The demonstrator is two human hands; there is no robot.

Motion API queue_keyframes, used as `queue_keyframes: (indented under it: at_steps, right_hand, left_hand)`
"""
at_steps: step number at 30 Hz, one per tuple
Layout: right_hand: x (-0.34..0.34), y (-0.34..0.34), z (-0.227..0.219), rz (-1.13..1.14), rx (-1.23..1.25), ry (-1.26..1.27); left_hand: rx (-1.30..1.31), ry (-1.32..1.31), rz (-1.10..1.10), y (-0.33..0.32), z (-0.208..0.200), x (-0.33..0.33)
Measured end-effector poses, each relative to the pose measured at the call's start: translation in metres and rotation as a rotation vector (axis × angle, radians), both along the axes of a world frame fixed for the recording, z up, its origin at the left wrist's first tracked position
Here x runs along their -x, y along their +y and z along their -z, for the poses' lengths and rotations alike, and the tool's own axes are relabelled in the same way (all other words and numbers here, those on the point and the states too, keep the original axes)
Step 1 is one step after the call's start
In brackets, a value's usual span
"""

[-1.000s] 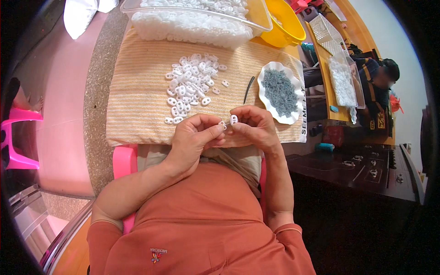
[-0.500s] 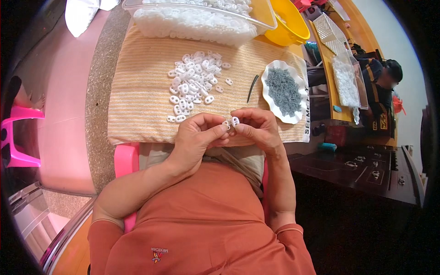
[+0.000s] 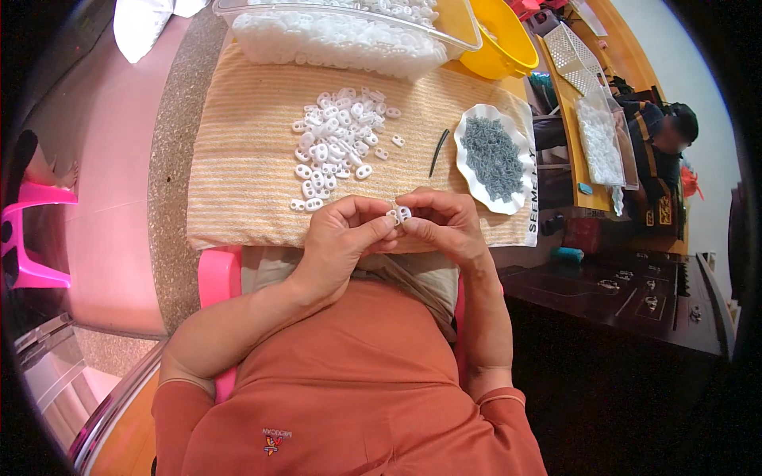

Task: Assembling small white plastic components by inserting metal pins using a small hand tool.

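In front of my belly, at the near edge of the towel, both hands meet with fingertips close together. My left hand (image 3: pixel 349 238) pinches a small whitish plastic piece (image 3: pixel 392 217) with holes between thumb and forefinger. Between the thumb and fingers of my right hand (image 3: pixel 448 226) is a white oval two-hole plastic piece (image 3: pixel 405 213), like part of a cord lock. The two pieces are side by side; whether they touch I cannot tell. Just beyond lies a loose pile of similar white two-hole pieces (image 3: pixel 337 131). A scalloped white dish (image 3: pixel 520 198) holds many tiny grey parts (image 3: pixel 492 159), perhaps springs.
A thin dark stick-like tool (image 3: pixel 439 152) lies between pile and dish on the striped towel (image 3: pixel 238 159). At the far edge stand a clear bin (image 3: pixel 464 36) of white pieces and a yellow basin (image 3: pixel 516 51). Another person (image 3: pixel 667 135) sits at the right.
My right hand has shifted slightly left, bringing its oval piece closer to the left hand's piece. The oval piece has turned so its two holes show more.
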State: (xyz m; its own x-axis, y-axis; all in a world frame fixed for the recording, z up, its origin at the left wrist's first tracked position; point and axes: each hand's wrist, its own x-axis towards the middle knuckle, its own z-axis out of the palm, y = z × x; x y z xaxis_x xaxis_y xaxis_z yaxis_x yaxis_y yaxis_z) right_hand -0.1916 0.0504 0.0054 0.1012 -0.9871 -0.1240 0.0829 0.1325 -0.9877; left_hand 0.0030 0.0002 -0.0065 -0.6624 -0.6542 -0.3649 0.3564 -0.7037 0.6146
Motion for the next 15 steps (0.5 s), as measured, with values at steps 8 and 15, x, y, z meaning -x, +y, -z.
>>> queue_keyframes:
  at_steps: [8,15]
  right_hand:
    - [-0.0013,0.0001,-0.0028,-0.004,-0.061,-0.071]
    - [-0.0045,0.0002,-0.0048,0.013,-0.106,-0.130]
  left_hand:
    - [0.000,-0.002,-0.019,0.0012,-0.0004,0.0017]
    - [-0.016,-0.002,-0.010,0.0011,-0.0024,0.0011]
